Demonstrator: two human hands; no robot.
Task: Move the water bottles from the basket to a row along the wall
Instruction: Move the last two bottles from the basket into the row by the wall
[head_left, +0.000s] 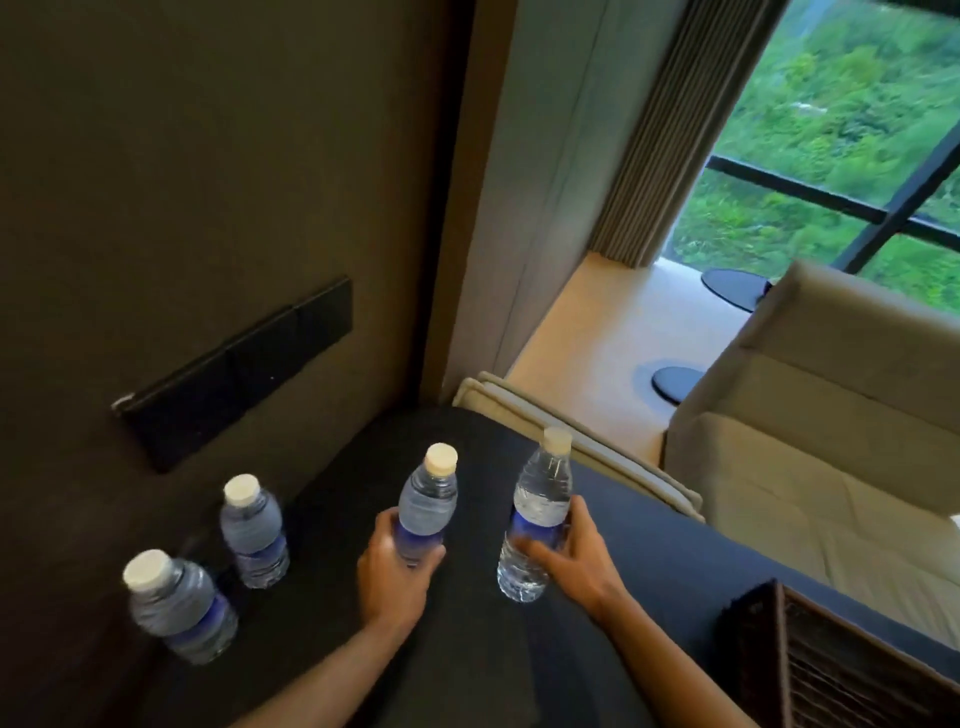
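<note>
Two clear water bottles with white caps and blue labels stand upright on the dark table beside the brown wall: one at the near left (179, 608) and one behind it (253, 531). My left hand (397, 574) grips a third bottle (427, 501) around its blue label, held upright over the middle of the table. My right hand (574, 558) grips a fourth bottle (537, 512), tilted slightly, a little to the right of the third. The dark woven basket (810, 670) sits at the lower right corner, its inside mostly out of view.
A black switch panel (239, 374) is set in the wall (208, 182) above the standing bottles. The dark table (649, 551) ends at the right, where a beige bed (810, 467) lies below. Folded beige cloth (571, 441) lies past the table's far edge. A curtain and window are beyond.
</note>
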